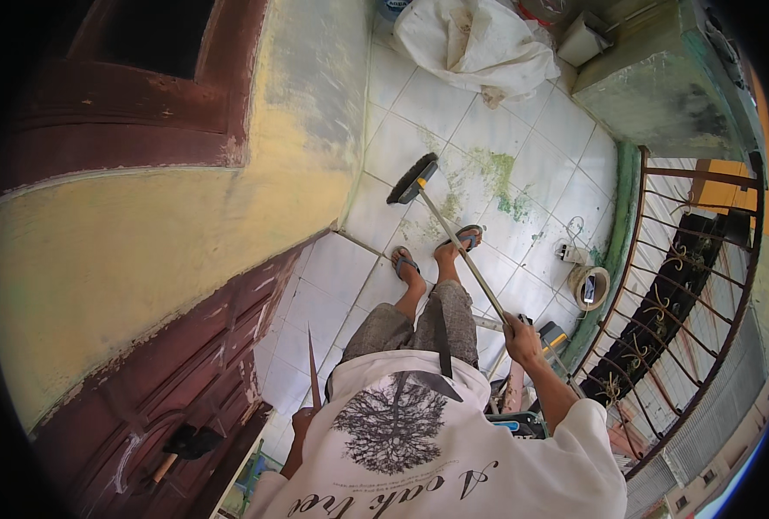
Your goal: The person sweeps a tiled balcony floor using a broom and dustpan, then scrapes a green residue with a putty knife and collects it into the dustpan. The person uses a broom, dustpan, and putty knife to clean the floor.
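Observation:
My right hand (523, 338) is closed round the upper end of a long broom handle (464, 251). The handle slants forward and left to a dark-bristled broom head (413, 178) with a yellow joint, which rests on the white tiles near green stains (497, 173). Low at my left side, my left hand (302, 421) is partly hidden by my shirt. It appears closed at the lower end of a thin, reddish-brown pointed piece (313, 372) that stands upright; its kind is unclear. My feet, in flip-flops (405, 262), stand just behind the broom head.
Ahead lies a crumpled white sack (475, 43). A round pot (589, 285) with a phone in it stands at the right, beside a power strip (575, 254). Metal railing (687, 285) borders the right; a yellow wall (168, 225) and dark red door (168, 372) border the left.

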